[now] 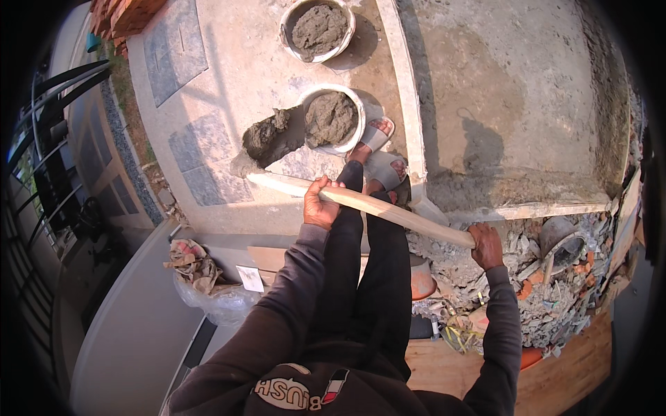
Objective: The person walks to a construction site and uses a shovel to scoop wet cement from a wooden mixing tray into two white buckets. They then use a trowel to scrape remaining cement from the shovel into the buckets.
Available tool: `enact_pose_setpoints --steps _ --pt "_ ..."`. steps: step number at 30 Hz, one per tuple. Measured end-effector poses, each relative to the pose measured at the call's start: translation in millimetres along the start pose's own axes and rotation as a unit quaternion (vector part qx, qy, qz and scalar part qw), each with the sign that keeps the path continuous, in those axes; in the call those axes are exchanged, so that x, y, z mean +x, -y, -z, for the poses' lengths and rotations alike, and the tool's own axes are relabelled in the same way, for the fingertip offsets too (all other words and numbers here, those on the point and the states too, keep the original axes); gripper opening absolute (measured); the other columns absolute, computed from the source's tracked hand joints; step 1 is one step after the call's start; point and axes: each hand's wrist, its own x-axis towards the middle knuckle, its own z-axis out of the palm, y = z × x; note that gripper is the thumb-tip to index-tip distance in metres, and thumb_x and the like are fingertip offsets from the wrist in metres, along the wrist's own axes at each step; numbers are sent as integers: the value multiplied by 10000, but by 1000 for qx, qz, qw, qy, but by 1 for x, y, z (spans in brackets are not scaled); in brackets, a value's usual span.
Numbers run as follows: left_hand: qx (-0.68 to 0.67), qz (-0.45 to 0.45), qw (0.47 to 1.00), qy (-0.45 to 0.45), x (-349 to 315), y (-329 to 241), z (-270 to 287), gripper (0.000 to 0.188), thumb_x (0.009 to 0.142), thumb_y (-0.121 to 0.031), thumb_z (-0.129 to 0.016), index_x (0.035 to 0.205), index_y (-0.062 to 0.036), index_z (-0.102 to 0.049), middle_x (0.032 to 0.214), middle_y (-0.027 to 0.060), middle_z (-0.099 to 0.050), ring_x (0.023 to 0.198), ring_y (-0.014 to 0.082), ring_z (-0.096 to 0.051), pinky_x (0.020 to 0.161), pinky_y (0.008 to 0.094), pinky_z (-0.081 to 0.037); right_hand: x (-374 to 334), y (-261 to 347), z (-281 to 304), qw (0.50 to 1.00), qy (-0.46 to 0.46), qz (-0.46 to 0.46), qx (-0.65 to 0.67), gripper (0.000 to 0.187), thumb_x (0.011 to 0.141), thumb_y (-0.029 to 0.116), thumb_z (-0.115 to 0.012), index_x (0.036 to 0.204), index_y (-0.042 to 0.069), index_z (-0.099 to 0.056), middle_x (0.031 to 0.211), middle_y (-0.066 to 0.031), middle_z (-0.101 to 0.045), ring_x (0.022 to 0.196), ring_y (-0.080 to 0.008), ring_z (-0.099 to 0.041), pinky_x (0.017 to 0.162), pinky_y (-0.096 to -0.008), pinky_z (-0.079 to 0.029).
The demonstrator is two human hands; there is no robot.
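A hoe with a long pale wooden handle (399,218) lies across in front of my legs. My left hand (322,203) is closed round the handle toward its blade end. My right hand (486,245) is closed at the handle's other end, on the right. The hoe's blade (286,136), caked with wet grey mortar (266,136), is up against the left side of a white bucket (361,123). That bucket holds heaped mortar (331,118) and stands just beyond my sandalled feet. Mortar hides part of the blade.
A second white bucket (284,35) of mortar stands farther off. To the right, a low concrete edge (409,104) borders a wet cement surface (506,90). Rubble (513,284) lies near my right arm, with a bucket (563,239) in it. Bricks (128,17) are stacked far left.
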Motion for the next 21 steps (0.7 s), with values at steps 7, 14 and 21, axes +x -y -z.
enact_pose_setpoints --steps 7,14,21 --pt "-34 13 999 -32 10 -8 1 152 781 -21 -699 789 -18 -548 713 91 -537 741 234 -542 925 434 -466 22 3 29 999 17 17 -34 308 638 -13 -659 910 105 -574 840 -85 -566 911 -293 -580 752 -412 -450" --pt "-68 47 996 -18 14 17 -23 182 775 7 -709 820 -24 -536 755 74 -530 757 223 -542 908 445 -477 15 -13 70 999 15 -12 -30 325 639 -17 -634 948 74 -591 915 -118 -611 945 -325 -583 807 -442 -455" --pt "-63 55 996 1 -5 28 -39 207 762 -8 -727 834 -31 -534 772 79 -540 767 229 -551 890 437 -492 -6 -11 91 999 5 -15 -35 304 641 -25 -632 930 57 -580 913 -145 -601 952 -358 -580 819 -451 -460"
